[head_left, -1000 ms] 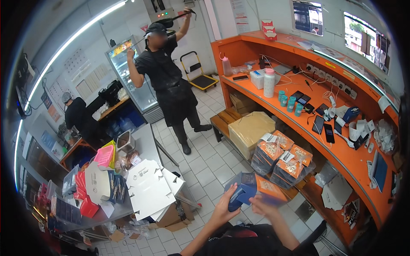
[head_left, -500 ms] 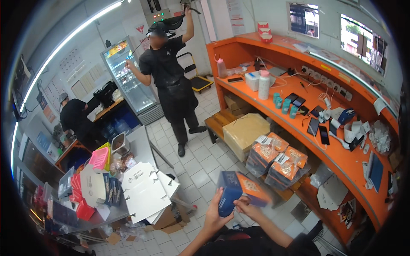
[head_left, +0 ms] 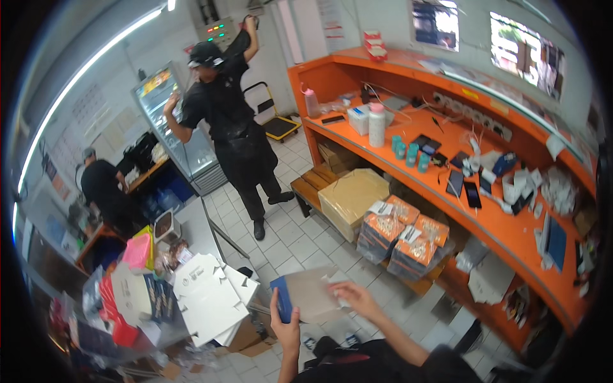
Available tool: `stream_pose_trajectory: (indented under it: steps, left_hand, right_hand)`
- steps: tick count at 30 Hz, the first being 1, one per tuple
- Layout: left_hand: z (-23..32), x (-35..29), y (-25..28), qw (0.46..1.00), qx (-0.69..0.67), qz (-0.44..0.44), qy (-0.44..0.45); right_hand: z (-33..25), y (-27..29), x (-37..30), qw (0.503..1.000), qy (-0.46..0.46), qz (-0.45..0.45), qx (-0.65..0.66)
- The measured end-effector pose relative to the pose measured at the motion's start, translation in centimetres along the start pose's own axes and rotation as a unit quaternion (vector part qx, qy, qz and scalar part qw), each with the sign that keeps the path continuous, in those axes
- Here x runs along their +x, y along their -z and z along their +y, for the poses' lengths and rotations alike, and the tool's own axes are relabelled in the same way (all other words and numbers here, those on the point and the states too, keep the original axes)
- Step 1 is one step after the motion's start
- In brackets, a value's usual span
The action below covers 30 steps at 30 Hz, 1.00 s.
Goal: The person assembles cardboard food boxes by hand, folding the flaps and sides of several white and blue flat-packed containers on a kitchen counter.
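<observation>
In front of my body is a cardboard box (head_left: 310,295) with a blue outer side and a plain grey-brown face, slightly blurred. My left hand (head_left: 286,324) grips its blue side, thumb toward me and fingers behind. At the box's right edge, my right hand (head_left: 359,301) has its bent fingers closed on a pale flap; motion blur softens the fingertips. To the left, flat white cardboard sheets (head_left: 207,297) with notched edges lie stacked on a metal table (head_left: 203,223).
Wrapped orange-and-dark boxes (head_left: 408,236) sit on a low bench, right of centre. Beyond is an orange counter (head_left: 389,159) with phones, cables and bottles. A person in black (head_left: 233,121) stands ahead, one arm raised; another person (head_left: 105,185) works at the far left.
The box has turned, showing its plain face instead of the printed orange one, and moved left. My right hand has shifted to its right edge. The person ahead has moved the lower hand upward.
</observation>
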State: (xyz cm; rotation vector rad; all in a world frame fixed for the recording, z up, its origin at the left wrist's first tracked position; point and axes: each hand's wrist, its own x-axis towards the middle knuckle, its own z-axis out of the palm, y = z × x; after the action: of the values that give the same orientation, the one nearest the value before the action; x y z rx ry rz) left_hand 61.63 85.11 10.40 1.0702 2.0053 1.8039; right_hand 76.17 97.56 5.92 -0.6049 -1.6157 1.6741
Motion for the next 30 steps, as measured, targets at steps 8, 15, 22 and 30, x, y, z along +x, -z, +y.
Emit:
stream_pose_trajectory:
  steps: [8, 15, 22, 30]
  left_hand:
    - [-3.6, -1.0, 1.0, 0.937, -0.315, -0.001, 0.153]
    - [-3.8, -0.9, 1.5, 0.967, -0.181, -0.09, 0.154]
    - [-4.8, -1.8, 3.2, 0.975, -0.127, -0.085, 0.162]
    - [-4.6, -0.9, 4.0, 0.982, -0.082, -0.063, 0.156]
  right_hand:
    - [6.5, 5.2, -2.6, 0.961, -0.231, 0.002, 0.153]
    - [5.7, 7.0, -3.4, 0.859, -0.178, -0.105, 0.468]
    - [10.2, 12.2, -2.3, 0.905, -0.093, -0.228, 0.346]
    - [2.9, 7.7, 0.6, 0.943, -0.152, -0.248, 0.159]
